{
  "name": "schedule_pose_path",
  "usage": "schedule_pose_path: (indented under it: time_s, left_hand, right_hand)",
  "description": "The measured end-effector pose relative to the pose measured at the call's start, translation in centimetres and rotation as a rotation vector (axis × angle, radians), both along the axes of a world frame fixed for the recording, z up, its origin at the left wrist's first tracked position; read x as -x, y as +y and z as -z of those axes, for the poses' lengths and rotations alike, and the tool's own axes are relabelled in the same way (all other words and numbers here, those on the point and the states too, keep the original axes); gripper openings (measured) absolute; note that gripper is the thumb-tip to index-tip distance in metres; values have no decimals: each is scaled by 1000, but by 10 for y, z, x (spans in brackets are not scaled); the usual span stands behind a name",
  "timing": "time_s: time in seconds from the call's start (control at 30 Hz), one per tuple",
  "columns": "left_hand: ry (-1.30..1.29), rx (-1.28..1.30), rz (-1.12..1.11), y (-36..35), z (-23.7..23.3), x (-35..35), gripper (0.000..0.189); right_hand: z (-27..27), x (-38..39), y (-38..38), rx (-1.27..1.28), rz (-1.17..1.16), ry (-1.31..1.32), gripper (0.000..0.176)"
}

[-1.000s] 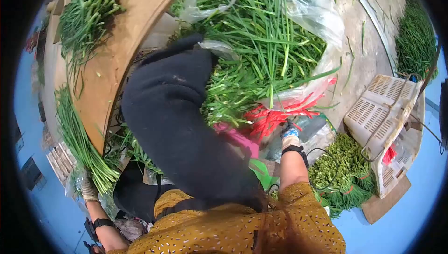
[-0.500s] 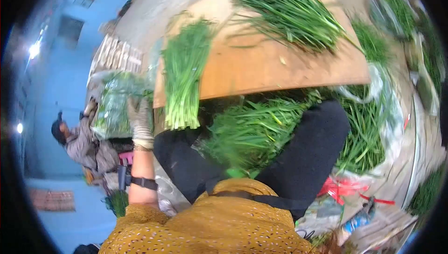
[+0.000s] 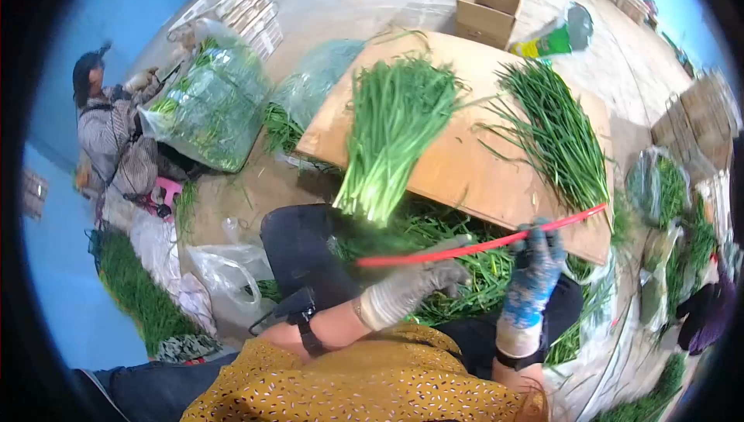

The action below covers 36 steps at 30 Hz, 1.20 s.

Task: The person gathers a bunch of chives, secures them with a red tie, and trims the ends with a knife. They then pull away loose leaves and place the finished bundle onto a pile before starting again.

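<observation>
My right hand (image 3: 533, 263), in a blue-patterned glove, closes its fingers on a long thin red strip (image 3: 488, 247). That strip stretches across above my lap, its left end blurred. Just below it is my left hand (image 3: 425, 286) in a greyish glove, its fingers loosely curved and apart; I see no firm hold on the strip. Beyond the hands, a bundle of garlic chives (image 3: 399, 131) lies on the wooden board (image 3: 473, 162), pale stem ends overhanging the near edge. A darker pile of garlic chives (image 3: 554, 131) rests on the board's right side.
Loose green leaves (image 3: 492, 275) fill the space between my knees. At left, a person (image 3: 116, 131) sits by a big clear bag of greens (image 3: 213, 104). A cardboard box (image 3: 488, 7) stands behind the board. More bagged greens (image 3: 659, 186) lie at right.
My left hand has come from the far left to the middle, above my lap. The right hand has come into view with the red strip. The head view has turned.
</observation>
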<state>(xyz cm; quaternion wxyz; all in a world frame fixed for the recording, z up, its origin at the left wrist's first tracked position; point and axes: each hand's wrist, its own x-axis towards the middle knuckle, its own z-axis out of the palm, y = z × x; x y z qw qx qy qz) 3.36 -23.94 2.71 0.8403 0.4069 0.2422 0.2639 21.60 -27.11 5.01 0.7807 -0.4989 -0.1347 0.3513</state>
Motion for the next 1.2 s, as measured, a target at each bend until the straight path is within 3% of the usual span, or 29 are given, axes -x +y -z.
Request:
schedule_pose_path:
  time_s: [0.1, 0.27, 0.37, 0.4, 0.5, 0.57, 0.6, 0.7, 0.9, 0.93, 1.0, 1.1, 1.13, 1.17, 1.2]
  left_hand:
    - [-21, 92, -240, 16, 13, 30, 64]
    - [-12, 213, -570, 26, 32, 76, 38]
    - [153, 347, -626, 31, 57, 108, 36]
    - [287, 169, -579, 32, 71, 118, 30]
    - [263, 703, -603, 52, 90, 135, 24]
    - [282, 733, -499, 75, 122, 141, 24]
    - [322, 674, -430, 91, 143, 141, 24]
    - [453, 444, -334, 138, 207, 151, 25]
    - [793, -204, -351, 226, 288, 186, 27]
    - [954, 29, -363, 241, 255, 181, 28]
    - [1091, -280, -151, 258, 237, 176, 27]
    - [1247, -312, -191, 269, 195, 159, 25]
    - [1322, -392, -185, 266, 187, 152, 25]
    - [1401, -470, -181, 264, 179, 145, 26]
    - [1497, -690, -92, 261, 176, 141, 27]
  right_hand:
    - [30, 27, 25, 40, -104, 39, 11]
    - [68, 54, 46, 197, -252, -5, 10]
    - [95, 63, 47, 248, -345, -7, 10]
    - [111, 66, 46, 283, -361, -19, 11]
    - [177, 74, 46, 457, -453, -96, 11]
    - [227, 82, 50, 540, -463, -82, 14]
    - [253, 83, 57, 562, -454, -128, 17]
    - [263, 82, 81, 699, -422, -550, 15]
    - [223, 95, 119, 404, -289, -444, 12]
    - [221, 92, 124, 396, -271, -438, 12]
    - [207, 88, 136, 387, -237, -547, 11]
    - [174, 92, 157, 395, -205, -880, 12]
    - [181, 88, 163, 570, -300, -924, 15]
    - [201, 95, 174, 290, -208, -732, 17]
    - [202, 98, 179, 289, -227, -663, 17]
